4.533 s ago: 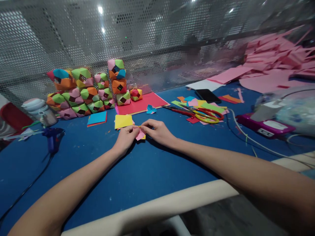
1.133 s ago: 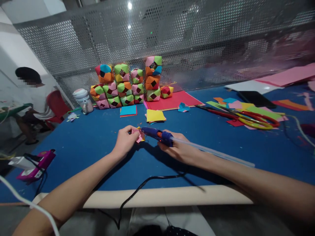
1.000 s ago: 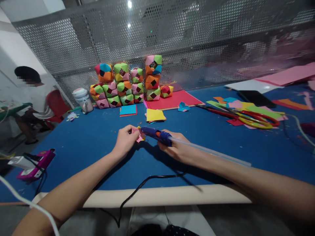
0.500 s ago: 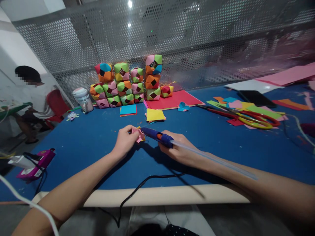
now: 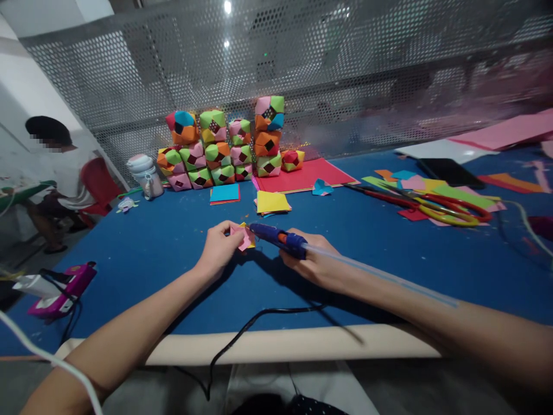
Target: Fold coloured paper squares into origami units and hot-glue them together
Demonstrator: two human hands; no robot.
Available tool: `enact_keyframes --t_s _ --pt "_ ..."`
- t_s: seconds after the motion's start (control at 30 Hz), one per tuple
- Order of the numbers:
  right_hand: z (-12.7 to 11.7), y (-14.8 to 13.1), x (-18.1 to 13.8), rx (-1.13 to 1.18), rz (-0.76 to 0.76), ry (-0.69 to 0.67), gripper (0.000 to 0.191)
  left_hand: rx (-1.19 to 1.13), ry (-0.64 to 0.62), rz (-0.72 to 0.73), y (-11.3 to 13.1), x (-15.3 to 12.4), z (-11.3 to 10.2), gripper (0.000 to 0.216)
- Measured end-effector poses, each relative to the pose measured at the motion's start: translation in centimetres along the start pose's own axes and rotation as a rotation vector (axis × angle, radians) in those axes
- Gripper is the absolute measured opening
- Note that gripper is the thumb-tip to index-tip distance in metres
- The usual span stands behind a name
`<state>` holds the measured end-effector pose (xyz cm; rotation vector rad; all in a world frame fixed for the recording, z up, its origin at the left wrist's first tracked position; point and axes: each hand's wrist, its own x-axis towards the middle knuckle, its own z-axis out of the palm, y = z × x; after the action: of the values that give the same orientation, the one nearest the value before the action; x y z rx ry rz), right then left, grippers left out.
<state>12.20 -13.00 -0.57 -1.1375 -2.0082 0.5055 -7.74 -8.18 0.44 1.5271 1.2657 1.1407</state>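
Observation:
My left hand (image 5: 219,248) pinches a small folded pink and yellow paper piece (image 5: 245,236) against the blue table (image 5: 151,253). My right hand (image 5: 313,262) is wrapped round a blue glue gun (image 5: 279,239) with a long clear glue stick (image 5: 380,275) trailing back over my forearm. The gun's nozzle points left and touches the paper piece. Its black cord (image 5: 246,331) runs off the table's front edge.
Stacked multicoloured paper cubes (image 5: 224,144) stand at the back by a perforated metal screen. Beside them lie red sheets (image 5: 306,176), yellow squares (image 5: 271,202), blue squares (image 5: 224,193), scissors (image 5: 432,204), a phone (image 5: 449,173) and a bottle (image 5: 144,176). A person sits far left.
Since 4.5 s ago my right hand has taken up the glue gun and the view has swung left. Over the last second the glue stick's rear end dipped slightly; the nozzle stays at the paper.

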Motion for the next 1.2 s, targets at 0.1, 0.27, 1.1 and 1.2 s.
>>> enact_keyframes --t_s 0.1,0.27,1.1,1.2 --pt "-0.1 0.0 0.0 0.006 0.007 0.001 0.008 -0.019 -0.009 0.005 -0.2 0.0 0.1 0.009" --pt "-0.2 0.0 -0.2 0.008 -0.015 -0.028 0.008 -0.028 -0.034 -0.006 -0.1 -0.1 0.2 0.007" --pt "-4.7 2.9 0.7 -0.059 0.184 -0.017 0.015 -0.124 -0.212 -0.203 0.5 2.9 4.5 0.007" --pt "-4.2 4.0 0.6 -0.075 0.183 -0.013 0.008 -0.083 -0.217 -0.177 0.0 3.6 5.1 0.007"
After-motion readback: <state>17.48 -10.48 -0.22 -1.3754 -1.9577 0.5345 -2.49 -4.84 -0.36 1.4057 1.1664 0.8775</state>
